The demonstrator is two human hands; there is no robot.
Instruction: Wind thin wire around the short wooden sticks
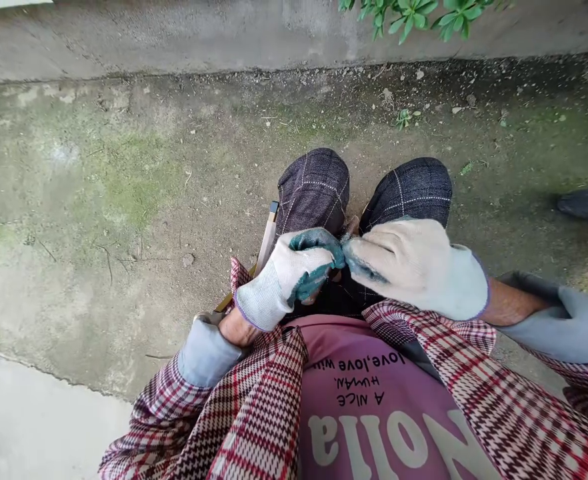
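Both my hands wear white work gloves with teal-coated fingers and meet in front of my waist, above my knees in dark checked trousers [314,190]. My left hand [289,277] is curled closed, its fingertips pinching at the fingertips of my right hand [414,263]. My right hand is also bent closed, fingers pointing left into the left hand's pinch. Whether anything small is held between them is hidden. A wooden-handled tool [268,239] pokes out beside my left thigh.
Bare, mossy concrete ground [124,187] spreads ahead, with a low concrete kerb [174,33] along the far side. Green leaves [414,17] hang in at the top right. A dark shoe-like object [587,205] lies at the right edge. A paler slab [34,420] is at lower left.
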